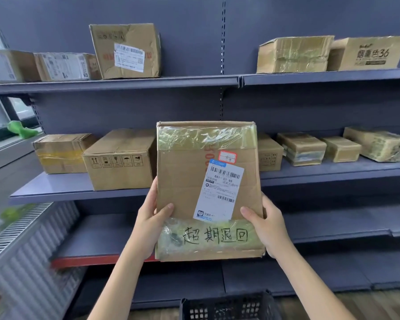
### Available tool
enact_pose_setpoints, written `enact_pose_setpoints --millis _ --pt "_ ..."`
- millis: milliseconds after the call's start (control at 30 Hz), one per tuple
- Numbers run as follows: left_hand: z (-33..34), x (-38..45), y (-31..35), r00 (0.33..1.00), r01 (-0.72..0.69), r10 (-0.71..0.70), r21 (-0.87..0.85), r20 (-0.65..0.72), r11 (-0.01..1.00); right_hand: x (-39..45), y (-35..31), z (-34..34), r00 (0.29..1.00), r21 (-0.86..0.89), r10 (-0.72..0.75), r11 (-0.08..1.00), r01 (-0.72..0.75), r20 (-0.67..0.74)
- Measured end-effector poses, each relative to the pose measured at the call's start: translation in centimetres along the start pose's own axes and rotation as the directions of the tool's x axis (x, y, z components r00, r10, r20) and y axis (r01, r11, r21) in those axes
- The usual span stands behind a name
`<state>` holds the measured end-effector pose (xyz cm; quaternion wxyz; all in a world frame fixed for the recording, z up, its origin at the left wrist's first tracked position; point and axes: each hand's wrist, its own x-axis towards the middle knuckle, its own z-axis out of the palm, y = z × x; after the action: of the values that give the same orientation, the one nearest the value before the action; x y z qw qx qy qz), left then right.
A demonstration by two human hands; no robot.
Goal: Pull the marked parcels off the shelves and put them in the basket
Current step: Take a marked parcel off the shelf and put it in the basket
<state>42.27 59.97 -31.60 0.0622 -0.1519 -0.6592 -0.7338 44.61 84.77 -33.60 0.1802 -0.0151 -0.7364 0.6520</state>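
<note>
I see my left hand (151,218) and right hand (267,224) gripping a flat parcel (206,192) between them, blue-grey shelves (116,83) behind, a black basket (229,307) below.

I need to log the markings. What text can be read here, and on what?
"超期退回": handwritten on the held parcel, on its lower tape.
"661- 01 69", partly unclear: its white shipping label.
"36", after blurred characters: top-shelf right box.
Other labels: too small or blurred.
</note>
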Motion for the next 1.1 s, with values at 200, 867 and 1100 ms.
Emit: enact_pose_setpoints --millis 200,867,1100 --pt "-0.3 -1.3 -0.9 0.996 0.027 -0.027 -0.011 -0.079 1.0 -1.1 1.3 0.2 0.997 0.028 0.076 0.997 -0.075 -0.03" --pt "-1.3 -9.4 -18.1 0.806 0.591 -0.582 0.081 -0.11 0.803 -7.4 17.0 1.1 0.818 -0.083 0.574 0.814 -0.575 -0.039" --pt "1.8 -10.3 -24.8 0.711 0.703 -0.678 0.173 -0.185 0.69 -8.1 23.5 -1.3 0.742 -0.123 0.67 0.735 -0.667 -0.023"
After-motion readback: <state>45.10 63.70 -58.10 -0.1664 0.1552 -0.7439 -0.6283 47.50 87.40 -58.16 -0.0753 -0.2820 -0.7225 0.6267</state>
